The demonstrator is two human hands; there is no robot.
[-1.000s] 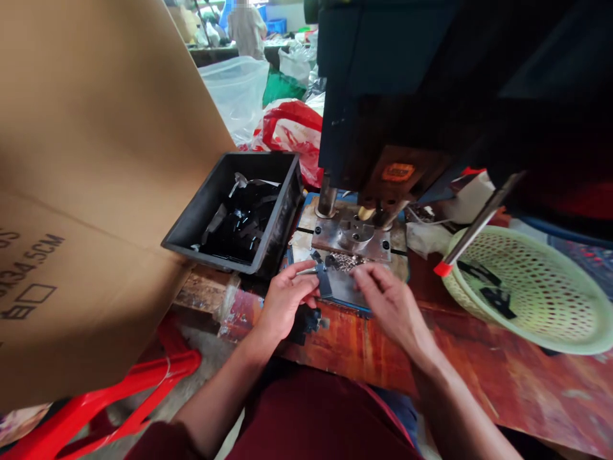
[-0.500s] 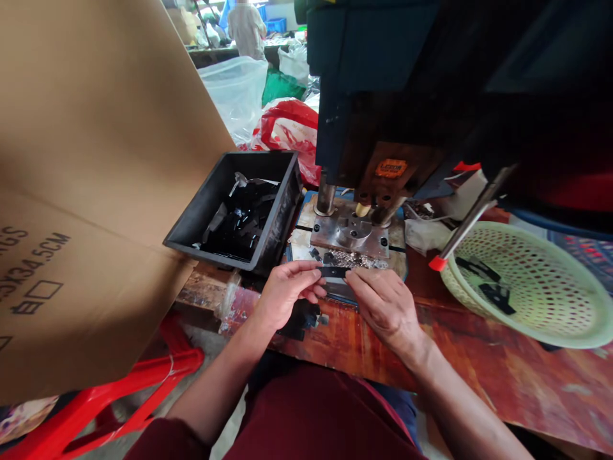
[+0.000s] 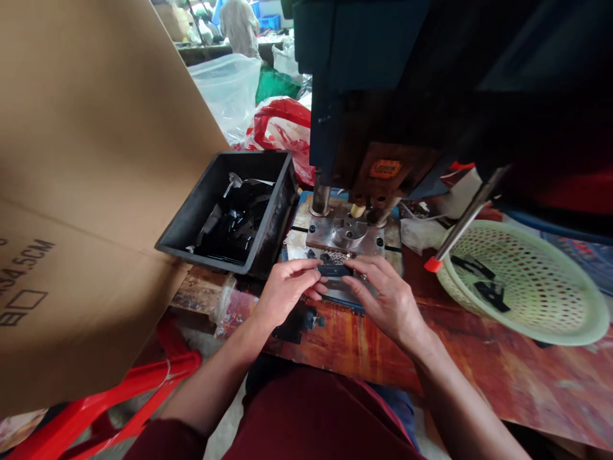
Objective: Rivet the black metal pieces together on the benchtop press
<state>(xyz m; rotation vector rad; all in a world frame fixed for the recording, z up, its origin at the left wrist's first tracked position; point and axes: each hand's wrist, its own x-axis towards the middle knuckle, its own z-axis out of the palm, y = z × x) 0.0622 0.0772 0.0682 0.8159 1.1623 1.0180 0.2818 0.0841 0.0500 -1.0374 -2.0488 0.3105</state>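
A big cardboard box (image 3: pixel 90 191) fills the left side of the frame. A dark press machine (image 3: pixel 407 96) takes the upper right, and its lever with a red tip (image 3: pixel 460 222) points down toward a pale green perforated basket (image 3: pixel 536 287) at the right, which holds a few black pieces. A black plastic bin (image 3: pixel 230 214) with black parts stands left of center on the reddish tabletop (image 3: pixel 502 377). The steel die plate (image 3: pixel 345 233) sits under the machine, in the center. Just below it, the left hand (image 3: pixel 282 294) and the right hand (image 3: pixel 387 294) meet. Each grip is closed on one end of a small dark flat piece (image 3: pixel 334 270), held level at the front edge of the plate.
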